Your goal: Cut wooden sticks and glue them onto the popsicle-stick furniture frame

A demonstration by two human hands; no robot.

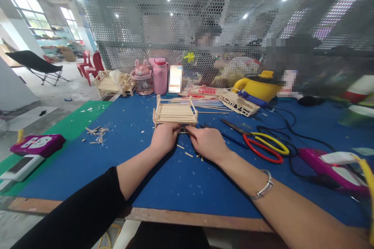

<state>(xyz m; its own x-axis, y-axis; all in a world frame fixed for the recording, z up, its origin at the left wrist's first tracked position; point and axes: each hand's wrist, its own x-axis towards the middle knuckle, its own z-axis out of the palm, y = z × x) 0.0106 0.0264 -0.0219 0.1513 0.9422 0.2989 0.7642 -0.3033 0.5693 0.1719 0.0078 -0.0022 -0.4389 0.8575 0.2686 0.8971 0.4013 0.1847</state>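
A miniature wooden bed-like frame (175,113) made of thin sticks stands upright on the blue table mat (181,186). Its slatted top and corner posts face me. My left hand (164,138) is closed at its lower front left, fingertips partly hidden under the top. On the other side of the front, my right hand (208,142) has thumb and finger pressed on the low front bar. Small stick offcuts (188,155) lie on the mat between my wrists. Just beyond my right hand are dark-tipped pliers (233,138) with blue handles.
Red-and-yellow-handled scissors (263,144), black cords and a purple device (330,169) lie at right. Behind stand a pink jug (159,76), a clear pink-lidded bottle (142,79), a yellow pot (258,86) and another stick frame (238,102). A perforated metal screen (163,19) closes the back; people sit beyond.
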